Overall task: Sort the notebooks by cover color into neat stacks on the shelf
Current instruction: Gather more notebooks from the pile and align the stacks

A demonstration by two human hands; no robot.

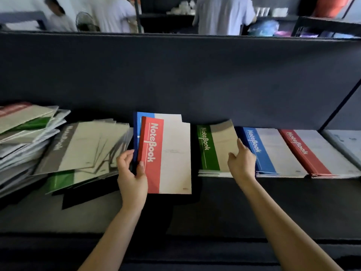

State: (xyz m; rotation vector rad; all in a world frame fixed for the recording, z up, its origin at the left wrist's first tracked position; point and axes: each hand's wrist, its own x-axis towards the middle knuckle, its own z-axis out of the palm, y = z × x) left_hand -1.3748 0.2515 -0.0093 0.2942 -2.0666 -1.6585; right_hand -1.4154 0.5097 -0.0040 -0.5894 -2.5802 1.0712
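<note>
Left hand (132,173) is clamped on two books at once: thumb pressed flat on the red band of a red notebook (166,153), fingers curled round the spine side, with a blue notebook (145,115) tucked behind it, only its top edge peeking out. The pair is lifted off the shelf (195,208), just left of the green stack (213,149), with a narrow dark gap between them.

Right hand (242,163) holds nothing; forefinger stretched out, it rests on the right edge of the green stack's top cover.

Right of the green stack sits the blue stack (273,151), touching it, and beyond that the red stack (316,153), all three squared up in a row. Far to the left of the green stack sprawls the unsorted heap (78,147), covers fanned and slipping, its nearest edge just beside the left hand's fingers. The dark back panel (175,75) rises behind everything.

The red notebook's long axis runs away from the person toward that panel, coloured band on the left, title reading along it.
</note>
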